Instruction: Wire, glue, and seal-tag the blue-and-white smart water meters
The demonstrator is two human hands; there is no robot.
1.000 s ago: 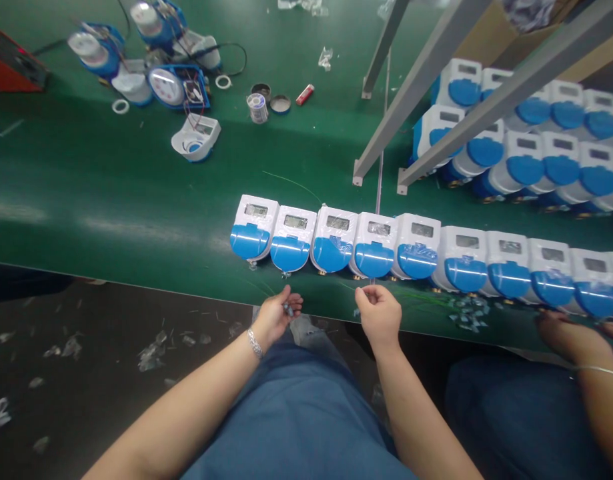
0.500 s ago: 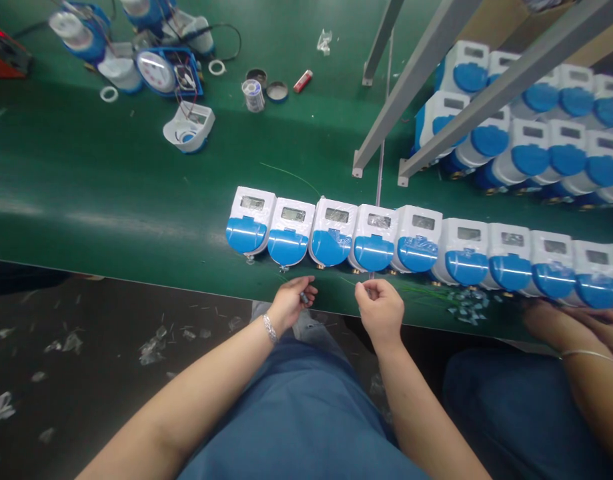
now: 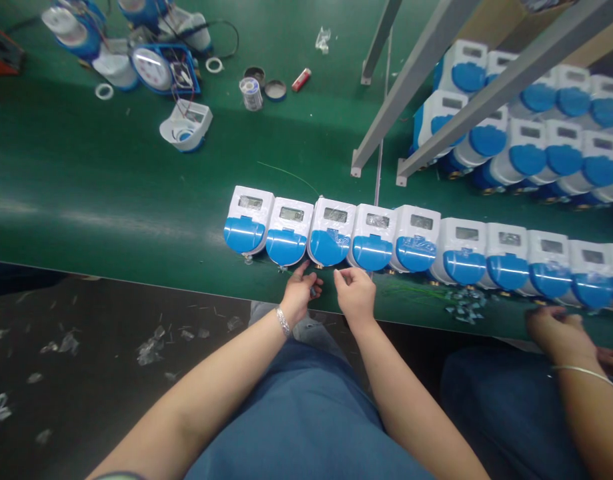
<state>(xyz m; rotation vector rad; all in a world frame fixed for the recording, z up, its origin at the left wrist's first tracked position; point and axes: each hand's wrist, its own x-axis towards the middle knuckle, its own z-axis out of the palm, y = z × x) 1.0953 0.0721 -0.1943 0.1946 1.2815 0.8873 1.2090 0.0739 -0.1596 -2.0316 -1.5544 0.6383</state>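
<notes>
A row of water meters (image 3: pixel 329 233) with white tops, small displays and blue lids runs along the table's front edge. My left hand (image 3: pixel 301 292) is at the lower edge of the third meter from the left, thumb and forefinger reaching up near its base. A small grey-blue piece (image 3: pixel 313 291), like a seal tag, is tucked in its curled fingers. Just to the right, my right hand (image 3: pixel 356 293) is closed in a pinch below the third and fourth meters. The thin wire in its fingertips is too fine to make out clearly now.
Grey-blue seal tags with green wires (image 3: pixel 467 303) lie to the right, near a co-worker's hand (image 3: pixel 561 333). Metal frame legs (image 3: pixel 416 87) stand behind the row, more meters (image 3: pixel 529 157) beyond. Opened meters (image 3: pixel 186 127) and a solder spool (image 3: pixel 251 95) are back left.
My right hand has moved left, closer to my left hand. My left hand has shifted slightly right and up to the third meter's base. The co-worker's hand has also moved.
</notes>
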